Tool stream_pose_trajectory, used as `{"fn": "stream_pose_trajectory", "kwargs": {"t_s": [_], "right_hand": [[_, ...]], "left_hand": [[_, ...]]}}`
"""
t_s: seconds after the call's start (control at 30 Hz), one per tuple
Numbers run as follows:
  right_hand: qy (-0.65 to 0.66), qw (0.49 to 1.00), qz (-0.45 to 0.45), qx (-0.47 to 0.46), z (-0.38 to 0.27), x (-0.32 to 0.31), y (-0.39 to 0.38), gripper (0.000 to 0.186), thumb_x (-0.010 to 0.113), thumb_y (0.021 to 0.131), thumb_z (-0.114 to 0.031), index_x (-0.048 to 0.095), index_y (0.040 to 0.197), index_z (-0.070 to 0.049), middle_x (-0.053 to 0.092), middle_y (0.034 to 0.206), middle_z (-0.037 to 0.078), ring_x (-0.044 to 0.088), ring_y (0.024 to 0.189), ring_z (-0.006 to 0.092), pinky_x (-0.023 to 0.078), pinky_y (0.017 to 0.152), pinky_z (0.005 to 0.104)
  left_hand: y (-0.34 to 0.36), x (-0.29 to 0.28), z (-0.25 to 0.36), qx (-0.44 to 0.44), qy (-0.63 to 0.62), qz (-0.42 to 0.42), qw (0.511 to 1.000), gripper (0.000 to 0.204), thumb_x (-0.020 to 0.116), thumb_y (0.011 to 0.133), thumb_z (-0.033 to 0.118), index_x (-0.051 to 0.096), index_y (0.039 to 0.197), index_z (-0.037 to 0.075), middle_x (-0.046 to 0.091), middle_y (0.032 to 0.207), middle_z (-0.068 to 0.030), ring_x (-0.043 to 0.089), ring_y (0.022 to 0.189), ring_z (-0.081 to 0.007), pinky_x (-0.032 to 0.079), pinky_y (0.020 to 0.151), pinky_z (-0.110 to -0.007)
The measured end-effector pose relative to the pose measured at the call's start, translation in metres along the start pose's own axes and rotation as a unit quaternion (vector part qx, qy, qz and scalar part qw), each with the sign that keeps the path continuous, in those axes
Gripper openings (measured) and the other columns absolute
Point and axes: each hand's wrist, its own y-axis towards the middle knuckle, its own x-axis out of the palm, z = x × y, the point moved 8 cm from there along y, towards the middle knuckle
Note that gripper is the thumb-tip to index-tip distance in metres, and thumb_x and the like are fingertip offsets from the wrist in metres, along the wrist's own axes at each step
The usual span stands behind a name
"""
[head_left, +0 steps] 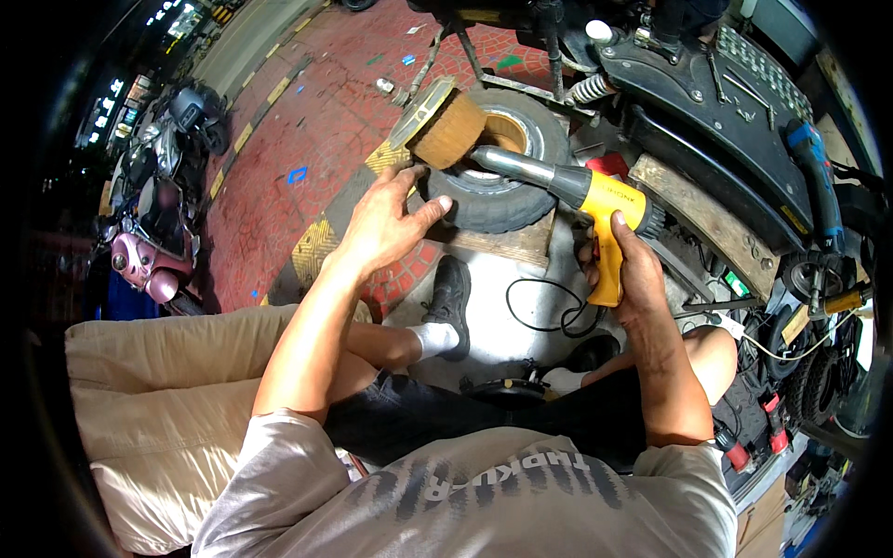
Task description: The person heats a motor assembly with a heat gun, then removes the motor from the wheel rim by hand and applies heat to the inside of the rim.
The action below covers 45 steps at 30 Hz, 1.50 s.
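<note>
A yellow heat gun (609, 200) with a long metal nozzle is in my right hand (637, 274), whose fingers wrap its handle. The nozzle points left, over a small black tyre (507, 209) on a pale rim. Partly over that tyre, a brown cylindrical piece (449, 130) with a yellowish flanged end sits tilted. The nozzle's tip is close to its lower right side. My left hand (395, 216) is open, thumb apart, its fingertips by the lower edge of this piece; whether they touch it I cannot tell.
Under the tyre lies a wooden board (512, 244). A black cord (549, 307) loops on the floor near my feet. At right stand a black workbench (693, 88) with tools and a blue-and-black power tool (816, 177). Motorbikes (153, 251) are parked at far left.
</note>
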Motion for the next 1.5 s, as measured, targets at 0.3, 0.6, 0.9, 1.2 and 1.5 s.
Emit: {"fn": "stream_pose_trajectory", "kwargs": {"t_s": [0.3, 0.6, 0.9, 1.2, 1.5], "right_hand": [[0.015, 0.999, 0.021, -0.031, -0.003, -0.003, 0.004, 0.047, 0.058, 0.106, -0.05, 0.066, 0.104, -0.004, 0.069, 0.081, 0.012, 0.061, 0.056, 0.0196, 0.049, 0.052, 0.0306], [-0.024, 0.998, 0.03, -0.05, -0.011, -0.004, 0.004, 0.047, 0.059, 0.106, -0.049, 0.066, 0.103, -0.002, 0.069, 0.078, 0.011, 0.059, 0.052, 0.019, 0.049, 0.048, 0.0308], [0.01, 0.999, -0.004, -0.046, -0.017, -0.006, 0.004, 0.044, 0.061, 0.106, -0.045, 0.066, 0.105, -0.001, 0.066, 0.077, 0.008, 0.06, 0.056, 0.0159, 0.048, 0.048, 0.0272], [0.008, 0.999, -0.01, -0.031, -0.017, -0.004, 0.004, 0.045, 0.06, 0.106, -0.045, 0.066, 0.106, -0.001, 0.065, 0.078, 0.008, 0.06, 0.057, 0.0163, 0.047, 0.048, 0.0266], [0.018, 1.0, 0.005, -0.025, -0.018, -0.002, 0.003, 0.044, 0.062, 0.106, -0.044, 0.065, 0.107, 0.0, 0.066, 0.079, 0.009, 0.06, 0.058, 0.0175, 0.048, 0.049, 0.0271]], "left_hand": [[-0.007, 0.001, -0.023, -0.003, 0.029, -0.007, 1.0, 0.078, 0.076, 0.093, 0.047, 0.054, 0.148, -0.003, 0.063, 0.138, -0.0258, 0.069, 0.099, -0.0321, 0.055, 0.09, -0.043], [-0.012, 0.005, -0.02, 0.008, 0.004, -0.062, 0.998, 0.088, 0.074, 0.094, 0.047, 0.042, 0.154, -0.009, 0.053, 0.148, -0.0341, 0.053, 0.14, -0.0429, 0.044, 0.116, -0.046], [-0.011, 0.005, -0.016, -0.023, 0.006, -0.097, 0.995, 0.088, 0.074, 0.095, 0.046, 0.04, 0.155, -0.008, 0.062, 0.137, -0.0339, 0.062, 0.13, -0.0434, 0.049, 0.109, -0.048], [-0.012, 0.005, -0.015, 0.001, 0.014, -0.076, 0.997, 0.07, 0.074, 0.092, 0.047, 0.059, 0.13, -0.01, 0.072, 0.111, -0.0314, 0.07, 0.112, -0.0445, 0.053, 0.095, -0.05], [-0.015, 0.01, -0.014, -0.031, 0.014, -0.134, 0.99, 0.089, 0.074, 0.095, 0.043, 0.036, 0.157, -0.009, 0.06, 0.138, -0.0365, 0.063, 0.13, -0.0429, 0.052, 0.106, -0.048]]}}
